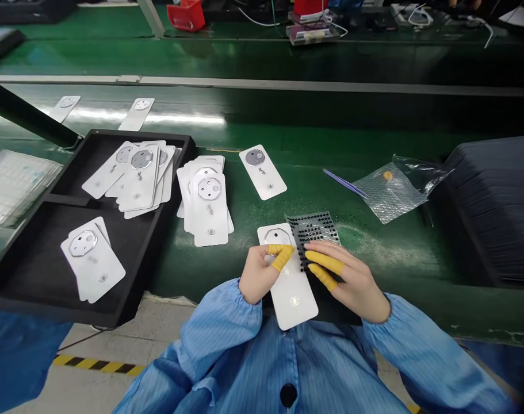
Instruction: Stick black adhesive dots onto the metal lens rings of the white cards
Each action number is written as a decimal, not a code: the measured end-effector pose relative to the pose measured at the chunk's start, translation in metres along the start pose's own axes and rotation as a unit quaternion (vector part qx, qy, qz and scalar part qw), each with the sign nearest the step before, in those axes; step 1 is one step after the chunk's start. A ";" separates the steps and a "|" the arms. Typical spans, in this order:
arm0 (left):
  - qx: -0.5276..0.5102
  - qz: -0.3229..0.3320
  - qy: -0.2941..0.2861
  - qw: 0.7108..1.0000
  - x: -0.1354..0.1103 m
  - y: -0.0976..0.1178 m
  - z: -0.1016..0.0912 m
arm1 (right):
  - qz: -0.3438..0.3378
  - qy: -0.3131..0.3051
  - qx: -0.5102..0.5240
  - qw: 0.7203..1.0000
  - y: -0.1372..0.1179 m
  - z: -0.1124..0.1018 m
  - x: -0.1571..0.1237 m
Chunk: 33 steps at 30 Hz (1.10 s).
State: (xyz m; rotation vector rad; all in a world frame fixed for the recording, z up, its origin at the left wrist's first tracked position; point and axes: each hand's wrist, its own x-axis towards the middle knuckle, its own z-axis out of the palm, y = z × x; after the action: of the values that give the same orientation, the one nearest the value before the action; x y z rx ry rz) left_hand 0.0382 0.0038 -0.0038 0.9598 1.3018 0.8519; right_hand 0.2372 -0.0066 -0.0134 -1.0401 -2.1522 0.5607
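Observation:
A white card-like panel [294, 290] with rounded corners lies in front of me, a round patterned area near its far end. Beside its right edge, partly over it, is a clear sheet of black dots [316, 227]. My left hand [262, 273], yellow covers on thumb and forefinger, pinches its fingertips together above the panel by the sheet's left edge. Whatever sits in that pinch is too small to make out. With yellow covers on two fingers, my right hand [352, 279] grips the dotted sheet at its near part, hiding some of it.
Left stands a black divided tray [147, 253] holding white panels [138, 178]. More panels [210, 210] are stacked beside it, and a single panel [263, 172] lies ahead. Purple tweezers [343, 183], a bubble-wrap bag [391, 192] and dark stacked sheets [494, 207] are to the right.

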 end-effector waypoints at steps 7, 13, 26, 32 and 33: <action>0.013 -0.014 0.009 1.000 0.012 -0.012 0.003 | -0.025 -0.007 -0.048 0.999 0.022 0.025 -0.002; -0.008 -0.014 -0.008 1.000 0.009 -0.006 0.004 | -0.060 0.019 -0.036 0.997 0.011 0.017 -0.003; -0.074 -0.047 -0.055 0.995 0.009 -0.003 0.000 | 0.078 0.012 0.131 0.988 -0.005 0.004 0.041; -0.122 -0.056 -0.116 0.984 0.010 -0.005 -0.003 | -0.027 0.004 0.023 0.999 0.005 0.010 0.035; -0.107 -0.049 -0.112 0.987 0.010 -0.006 -0.003 | -0.034 0.000 0.013 0.999 0.006 0.011 0.033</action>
State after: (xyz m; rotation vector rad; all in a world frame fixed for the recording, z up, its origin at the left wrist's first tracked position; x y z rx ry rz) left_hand 0.0361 0.0109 -0.0127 0.7895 1.0331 0.7665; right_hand 0.2176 0.0229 -0.0121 -0.9481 -2.1668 0.5556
